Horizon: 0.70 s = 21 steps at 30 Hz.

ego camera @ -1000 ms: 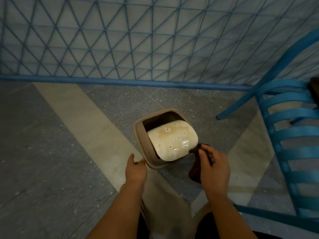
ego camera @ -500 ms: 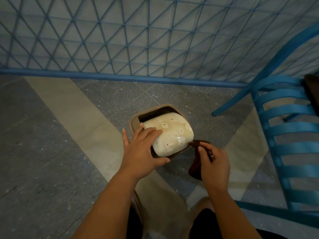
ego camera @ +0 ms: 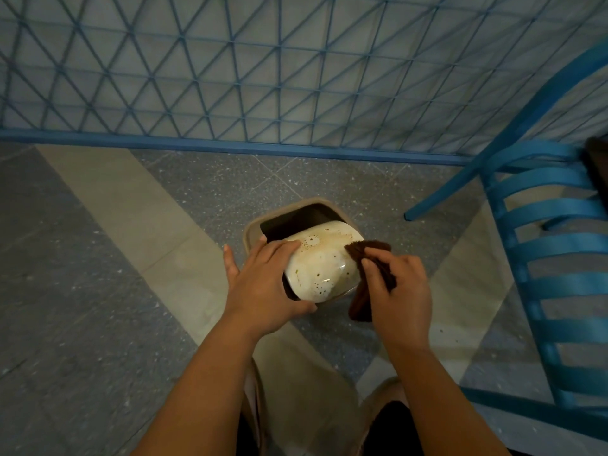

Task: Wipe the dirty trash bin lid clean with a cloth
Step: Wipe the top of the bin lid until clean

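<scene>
lid (ego camera: 320,268) steadied by flat-fingered left hand (ego camera: 263,287) on its left | cloth (ego camera: 371,258) pinched in right hand (ego camera: 399,291), touching lid's right edge | stains lie leftward of cloth

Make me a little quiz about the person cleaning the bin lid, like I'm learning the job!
1. True or false: the white lid is already spotless.
2. Which hand holds the dark cloth? A) left hand B) right hand
3. Fill in: the blue chair stands on the person's ____ side.

Key:
1. False; brown spots and stains show on it.
2. B; the left hand rests on the lid's left side, steadying it.
3. Right.
</scene>
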### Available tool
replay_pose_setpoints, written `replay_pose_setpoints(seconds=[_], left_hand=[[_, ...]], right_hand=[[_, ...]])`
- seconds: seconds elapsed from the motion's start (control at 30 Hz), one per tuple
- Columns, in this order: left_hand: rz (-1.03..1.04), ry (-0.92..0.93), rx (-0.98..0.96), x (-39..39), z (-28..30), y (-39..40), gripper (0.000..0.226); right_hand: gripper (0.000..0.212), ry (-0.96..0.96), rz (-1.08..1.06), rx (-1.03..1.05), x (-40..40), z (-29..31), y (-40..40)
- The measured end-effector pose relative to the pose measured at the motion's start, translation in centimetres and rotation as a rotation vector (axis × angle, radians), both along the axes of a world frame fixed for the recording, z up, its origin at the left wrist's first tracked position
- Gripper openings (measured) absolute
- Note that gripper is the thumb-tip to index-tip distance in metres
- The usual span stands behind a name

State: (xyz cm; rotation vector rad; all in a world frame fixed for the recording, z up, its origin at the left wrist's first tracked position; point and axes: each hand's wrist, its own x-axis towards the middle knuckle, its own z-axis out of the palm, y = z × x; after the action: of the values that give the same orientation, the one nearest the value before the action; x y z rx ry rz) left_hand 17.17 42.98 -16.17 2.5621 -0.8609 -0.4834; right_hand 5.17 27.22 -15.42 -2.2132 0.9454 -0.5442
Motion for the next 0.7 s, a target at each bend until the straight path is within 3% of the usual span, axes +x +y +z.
replay_pose_setpoints(seconds=[0.2, 0.43, 0.6, 0.7], left_hand=[[-0.001, -0.016, 0.004, 0.3, 0.1, -0.1, 0.099], [0.011, -0.033, -0.003, 0.3, 0.0, 0.0, 0.097], [0.002, -0.043, 0.005, 0.3, 0.1, 0.1, 0.096], [-0.003, -0.061, 0.013, 0.3, 0.0, 0.1, 0.097]], right_hand=[[0.028, 0.066, 0.033, -0.097, 0.7, -0.3, 0.5], [0.028, 0.055, 0.424, -0.231, 0.4, -0.4, 4.2], [0.031, 0.126, 0.014, -0.079, 0.1, -0.2, -0.6], [0.033, 0.143, 0.044, -0.058, 0.5, -0.2, 0.9]])
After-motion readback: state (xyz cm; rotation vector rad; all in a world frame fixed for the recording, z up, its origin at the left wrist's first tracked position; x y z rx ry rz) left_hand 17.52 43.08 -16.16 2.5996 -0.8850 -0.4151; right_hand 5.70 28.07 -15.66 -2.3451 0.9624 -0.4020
